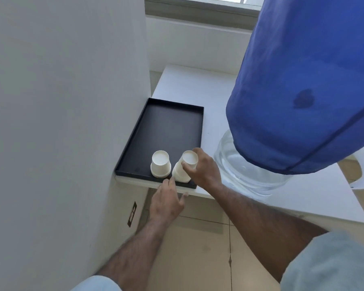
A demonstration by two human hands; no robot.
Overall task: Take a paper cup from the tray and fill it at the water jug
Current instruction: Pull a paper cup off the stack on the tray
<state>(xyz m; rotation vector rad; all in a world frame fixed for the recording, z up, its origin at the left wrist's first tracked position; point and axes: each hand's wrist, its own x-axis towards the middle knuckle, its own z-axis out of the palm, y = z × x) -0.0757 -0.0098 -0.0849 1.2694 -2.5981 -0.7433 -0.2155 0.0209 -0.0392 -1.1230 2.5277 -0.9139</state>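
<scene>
Two white paper cups stand upside down at the near end of a black tray. The left cup stands untouched. My right hand grips the top of the right cup stack, which leans toward the hand. My left hand rests at the tray's near edge, its fingertips touching the base of that stack. The water jug is clear, stands to the right of the tray, and is mostly hidden under a blue cloth cover.
The tray and jug sit on a white counter below a window. A grey wall rises close on the left, with a wall socket low down. Beige floor tiles lie beneath the counter edge.
</scene>
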